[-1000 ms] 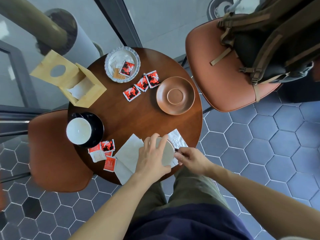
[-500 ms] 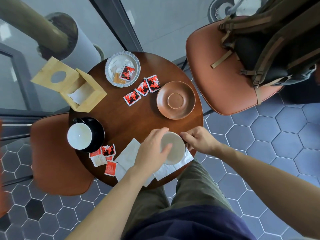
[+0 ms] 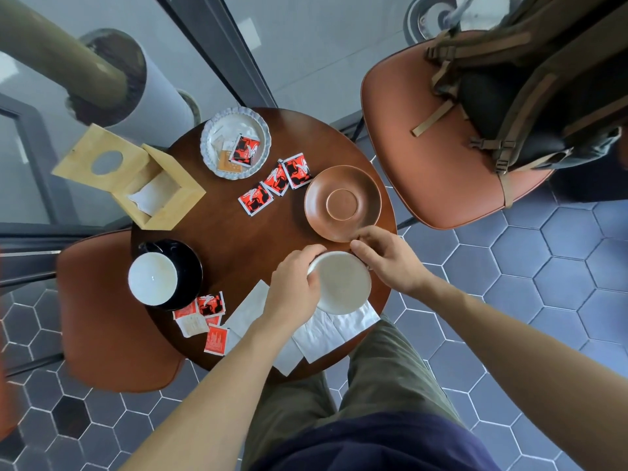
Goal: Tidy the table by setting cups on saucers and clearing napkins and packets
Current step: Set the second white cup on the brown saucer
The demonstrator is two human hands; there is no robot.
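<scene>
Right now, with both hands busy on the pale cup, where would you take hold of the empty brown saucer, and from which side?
Pinch the round brown saucer at its raised rim, on the bare far-right edge. It lies flat and empty on the dark round wooden table, so only the rim offers a lip. The near edge is crowded by the right hand, the left side by red-and-black packets.

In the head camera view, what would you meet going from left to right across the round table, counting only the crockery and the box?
Wooden napkin box → white cup on black saucer → glass dish of packets → cup held in both hands, with the empty brown saucer just beyond it.
</scene>
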